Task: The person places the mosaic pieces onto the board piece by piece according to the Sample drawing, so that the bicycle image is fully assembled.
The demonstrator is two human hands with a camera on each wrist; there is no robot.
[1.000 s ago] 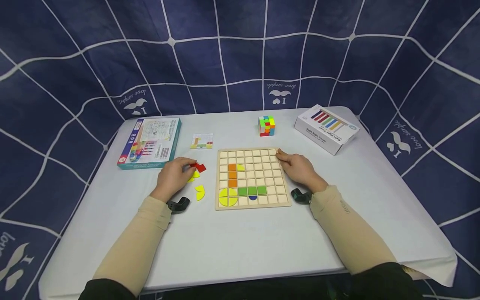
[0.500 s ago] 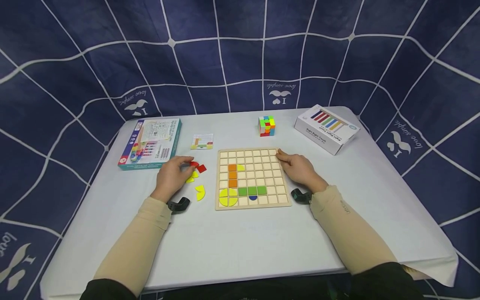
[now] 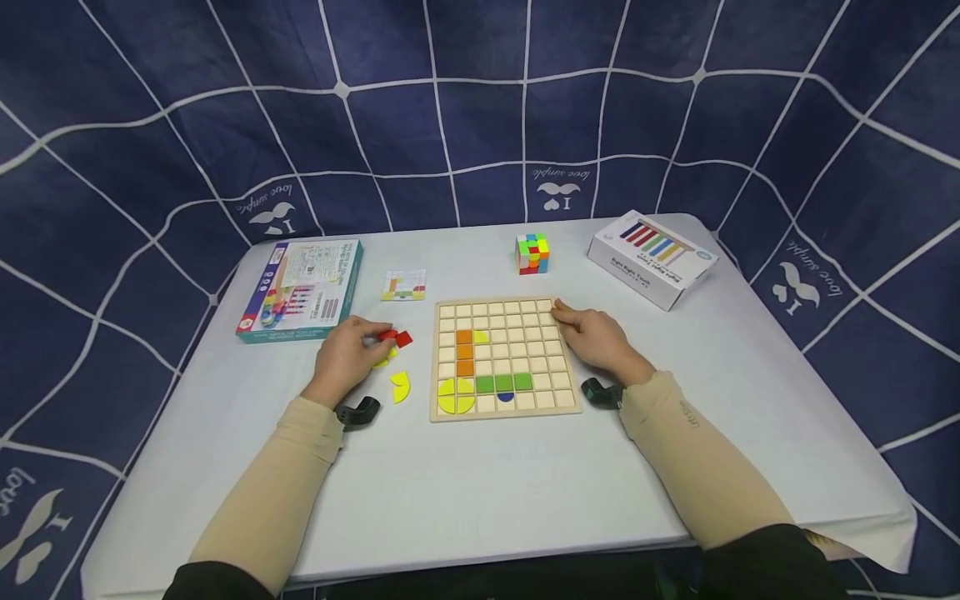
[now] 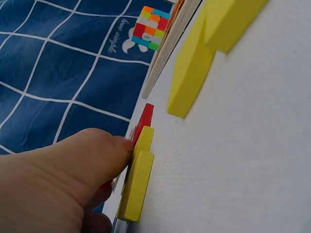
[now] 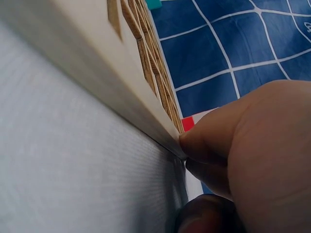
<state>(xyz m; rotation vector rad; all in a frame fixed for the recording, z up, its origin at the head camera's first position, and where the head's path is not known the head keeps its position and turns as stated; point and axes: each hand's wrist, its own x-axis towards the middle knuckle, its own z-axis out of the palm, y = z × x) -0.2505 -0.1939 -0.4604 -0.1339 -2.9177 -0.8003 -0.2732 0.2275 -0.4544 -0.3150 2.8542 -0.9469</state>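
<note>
My left hand (image 3: pixel 347 357) is at the left of the board, pinching a red piece (image 3: pixel 387 335) between thumb and fingers; the hand hides part of it. A red square tile (image 3: pixel 405 339) lies right beside the fingertips. Yellow pieces (image 4: pixel 137 187) lie close under the thumb, and more yellow pieces (image 3: pixel 401 385) sit nearer the front. My right hand (image 3: pixel 597 340) grips the far right corner of the wooden grid board (image 3: pixel 517 321), as the right wrist view shows. On the board are orange squares (image 3: pixel 465 352), green squares (image 3: pixel 504 382), a yellow circle of quarters (image 3: pixel 456 395) and a blue half-circle (image 3: pixel 506 397).
A pattern card (image 3: pixel 403 285) lies behind the loose pieces. At the back left is a flat teal-edged box (image 3: pixel 302 287). A puzzle cube (image 3: pixel 532 253) stands behind the board, and a white box (image 3: pixel 652 257) is at the back right.
The fingers of my left hand have shifted slightly over the red pieces, and a red piece now shows between them. My right hand and the board have stayed in place.
</note>
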